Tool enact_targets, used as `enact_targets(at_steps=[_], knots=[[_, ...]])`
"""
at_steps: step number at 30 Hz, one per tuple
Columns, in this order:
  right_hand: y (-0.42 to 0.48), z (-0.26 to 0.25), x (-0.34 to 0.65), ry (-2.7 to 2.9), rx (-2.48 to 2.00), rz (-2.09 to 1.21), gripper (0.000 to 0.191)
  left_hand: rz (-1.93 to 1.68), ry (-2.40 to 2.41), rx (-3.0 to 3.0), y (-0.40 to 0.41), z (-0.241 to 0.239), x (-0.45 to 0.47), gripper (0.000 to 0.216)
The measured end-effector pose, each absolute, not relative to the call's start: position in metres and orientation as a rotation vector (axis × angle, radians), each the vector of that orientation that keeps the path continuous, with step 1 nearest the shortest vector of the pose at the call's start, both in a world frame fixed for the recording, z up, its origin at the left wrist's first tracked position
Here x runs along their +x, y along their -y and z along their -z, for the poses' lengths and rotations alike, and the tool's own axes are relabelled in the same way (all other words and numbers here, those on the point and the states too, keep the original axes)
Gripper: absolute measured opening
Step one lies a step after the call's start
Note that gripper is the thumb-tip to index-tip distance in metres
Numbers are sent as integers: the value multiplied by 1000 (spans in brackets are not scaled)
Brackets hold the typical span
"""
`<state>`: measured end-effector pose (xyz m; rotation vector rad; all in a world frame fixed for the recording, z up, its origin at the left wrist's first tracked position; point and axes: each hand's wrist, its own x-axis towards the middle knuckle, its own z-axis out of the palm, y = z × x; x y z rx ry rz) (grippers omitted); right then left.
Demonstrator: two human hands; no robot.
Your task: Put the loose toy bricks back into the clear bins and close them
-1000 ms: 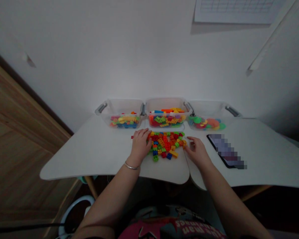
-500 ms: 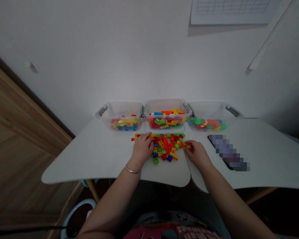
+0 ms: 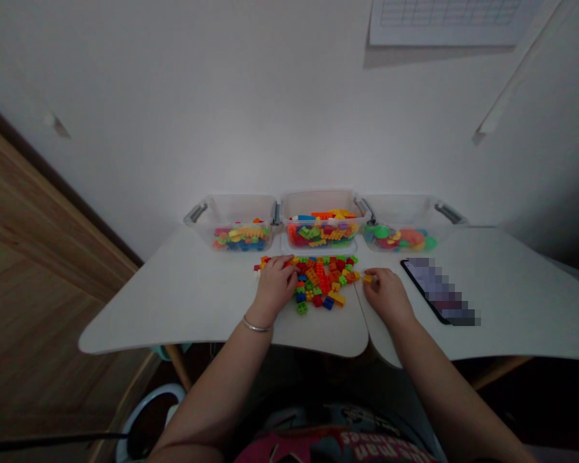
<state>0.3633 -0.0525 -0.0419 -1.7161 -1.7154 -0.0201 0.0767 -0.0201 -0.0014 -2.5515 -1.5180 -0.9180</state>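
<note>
Through the remote feed I see a white, round-cornered tabletop [image 3: 188, 302] split by a narrow seam [image 3: 362, 315] — three clear plastic bins [image 3: 323, 201] stand in a row along its far side. Nearer me lies a loose heap of multicoloured plastic bricks [image 3: 320, 278] — and, to the right, a black-edged rectangular phone [image 3: 437, 292].
</note>
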Motion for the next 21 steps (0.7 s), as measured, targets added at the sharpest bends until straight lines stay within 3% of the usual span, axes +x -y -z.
enact_targets(at_steps=[10, 21], knots=[[56, 32, 359, 1488, -1707, -137, 25, 904, 1543, -2559, 19, 4, 75, 24], [0, -60, 341, 1225, -1179, 36, 23, 976, 1546, -2526, 18, 9, 73, 24]])
